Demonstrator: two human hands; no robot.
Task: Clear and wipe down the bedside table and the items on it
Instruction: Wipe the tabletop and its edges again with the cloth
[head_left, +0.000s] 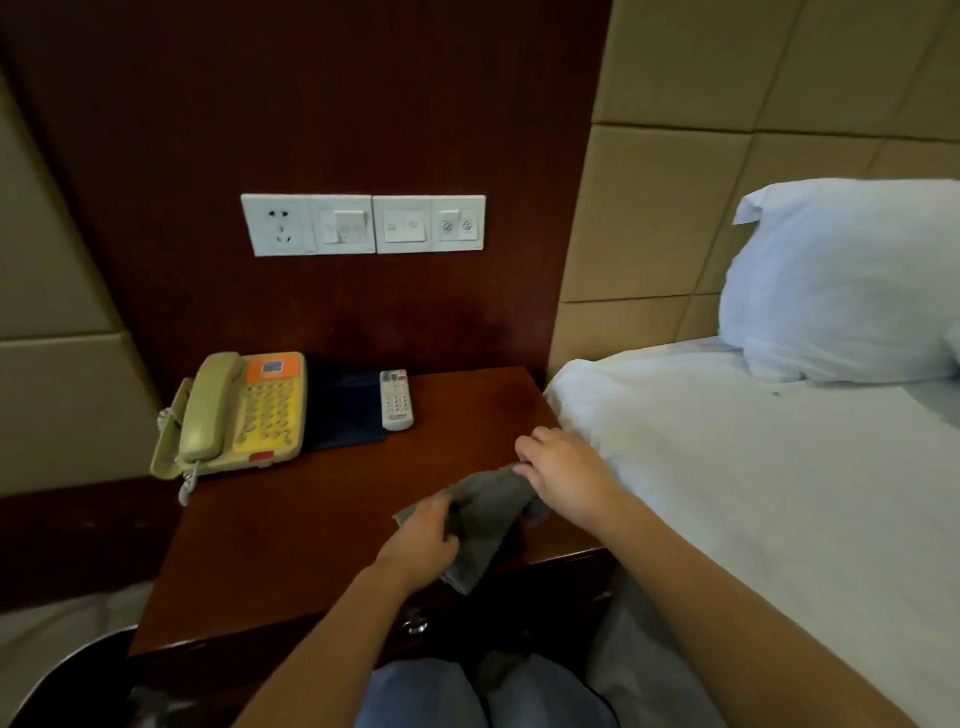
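Our jeans (467, 696) sit before the near edge of the bedside table (311, 519) — over its front-right corner, left hand (421, 540) and right hand (566, 470) each pinch the grey cloth (488, 514), stretched near-left to far-right, perhaps lifted; bare wood leftward, the bed (727, 467) close right.

The bedside table (322, 519) is reddish wood with a smooth, faintly glossy finish. The grey cloth (488, 519) looks matt and coarse-woven. The telephone (265, 415) and the remote (396, 400) are smooth plastic; the bed sheet (753, 493) is matt, finely textured white fabric
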